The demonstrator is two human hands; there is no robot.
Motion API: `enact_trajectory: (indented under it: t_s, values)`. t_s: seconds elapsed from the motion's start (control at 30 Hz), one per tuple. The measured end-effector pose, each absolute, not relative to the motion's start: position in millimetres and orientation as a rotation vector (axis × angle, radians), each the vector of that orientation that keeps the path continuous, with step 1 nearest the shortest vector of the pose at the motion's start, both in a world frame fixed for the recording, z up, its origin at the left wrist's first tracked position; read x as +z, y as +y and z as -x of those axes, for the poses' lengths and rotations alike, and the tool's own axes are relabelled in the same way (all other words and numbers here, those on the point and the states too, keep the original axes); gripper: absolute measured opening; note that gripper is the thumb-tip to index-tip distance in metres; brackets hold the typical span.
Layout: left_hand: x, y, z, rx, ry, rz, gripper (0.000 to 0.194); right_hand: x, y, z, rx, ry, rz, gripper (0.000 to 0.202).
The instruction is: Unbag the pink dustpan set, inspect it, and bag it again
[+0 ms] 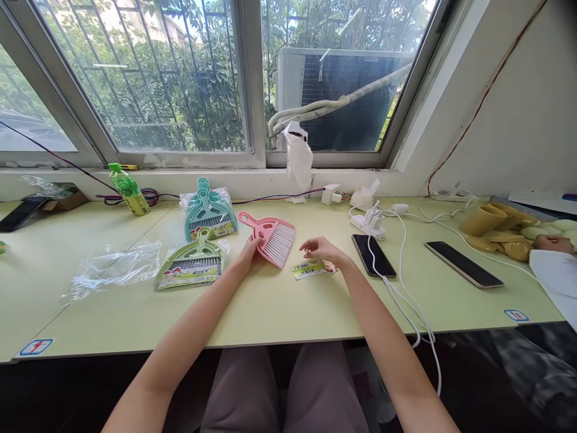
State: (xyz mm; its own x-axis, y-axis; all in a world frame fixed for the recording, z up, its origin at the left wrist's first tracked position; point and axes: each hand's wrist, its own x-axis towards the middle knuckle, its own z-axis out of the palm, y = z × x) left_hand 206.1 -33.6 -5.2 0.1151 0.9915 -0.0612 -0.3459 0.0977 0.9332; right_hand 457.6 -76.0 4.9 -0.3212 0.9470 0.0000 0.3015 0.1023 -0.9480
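Note:
A pink dustpan and brush set [276,237], its white bristles facing right, is in my left hand [255,248]. That hand's fingers close on the set's left side near the handle. My right hand [322,249] is just above a printed yellow-green label card [309,269], fingers loosely curled and apart, with nothing visible in them. Left of my left hand lies a green dustpan and brush set [192,264] with a printed card across its front. Behind it, several teal dustpan sets [207,207] are stacked in clear plastic.
An empty clear plastic bag [119,267] lies on the left of the table. A green drink bottle [130,191] stands by the window. On the right are a phone [373,255] under white cables, a power strip [368,224] and another dark phone [463,264]. Brown rolls [491,222] lie beyond.

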Motion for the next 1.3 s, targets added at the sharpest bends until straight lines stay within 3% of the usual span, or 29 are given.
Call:
enact_trajectory:
  t_s: [0.13,0.3,0.4,0.5,0.67,0.77,0.93,1.17,1.3]
  values:
    - [-6,-33,-206,1.231,0.913,-0.94,0.032,9,-79,-455,1.115,-1.734,1.191,0.038]
    - [-8,-30,-206,1.221,0.917,-0.935,0.033,12,-81,-466,0.715,-2.133,1.631,0.043]
    - [-10,-28,-206,1.211,0.915,-0.928,0.032,13,-82,-468,0.594,-2.286,1.729,0.034]
    - [-9,-28,-206,1.228,0.92,-0.915,0.029,12,-81,-466,0.647,-2.31,1.676,0.017]
    - [-7,-32,-207,1.226,0.937,-0.911,0.027,5,-78,-466,0.918,-2.17,1.605,0.007]
    - [-6,-33,-207,1.22,0.939,-0.9,0.028,4,-78,-468,0.988,-2.129,1.548,0.012]
    - [-5,-32,-207,1.225,0.954,-0.885,0.028,9,-81,-471,0.877,-2.212,1.634,0.041]
    - [-6,-32,-207,1.218,0.939,-0.913,0.029,7,-82,-466,1.054,-2.217,1.549,0.015]
    - [-8,-30,-207,1.215,0.922,-0.932,0.034,7,-83,-465,0.96,-2.163,1.5,0.022]
